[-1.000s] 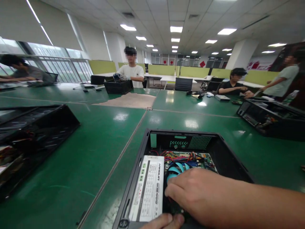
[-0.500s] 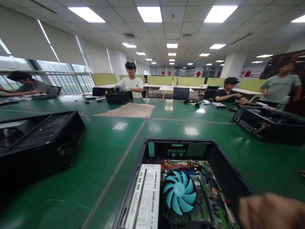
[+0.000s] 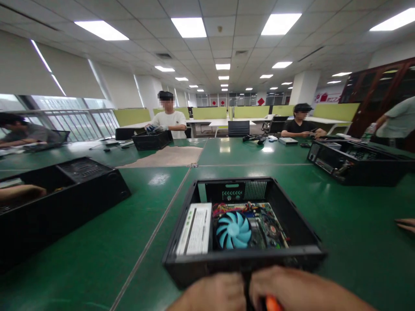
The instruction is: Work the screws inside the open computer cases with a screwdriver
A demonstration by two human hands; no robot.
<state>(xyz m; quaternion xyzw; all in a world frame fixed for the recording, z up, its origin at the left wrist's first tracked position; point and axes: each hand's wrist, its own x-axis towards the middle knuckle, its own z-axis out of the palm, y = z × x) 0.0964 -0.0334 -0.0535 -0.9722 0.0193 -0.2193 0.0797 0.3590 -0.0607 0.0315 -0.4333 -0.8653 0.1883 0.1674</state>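
An open black computer case (image 3: 181,273) lies in front of me with its inside facing up. Inside it are a white-labelled power supply (image 3: 194,229), a turquoise fan (image 3: 234,230) and a circuit board (image 3: 270,226). My left hand (image 3: 215,291) is closed at the near side of the case; what its fingers hold is hidden. Right beside it, my right hand (image 3: 288,287) is curled round an orange object (image 3: 273,303), mostly covered, its kind unclear. A narrow black piece (image 3: 247,287) shows between the two hands.
Another black case (image 3: 74,207) stands left, with someone's hand (image 3: 29,191) reaching in. A further open case (image 3: 359,166) is at right, near another person's fingers (image 3: 407,224). Across the green table (image 3: 155,216), a gloved person (image 3: 169,123) handles a black box (image 3: 152,140) beside brown cardboard (image 3: 165,156).
My right hand has moved left to the near side of the case, and my left hand has come into view. The view has shifted, showing the case's near wall. A hand now reaches into the left case.
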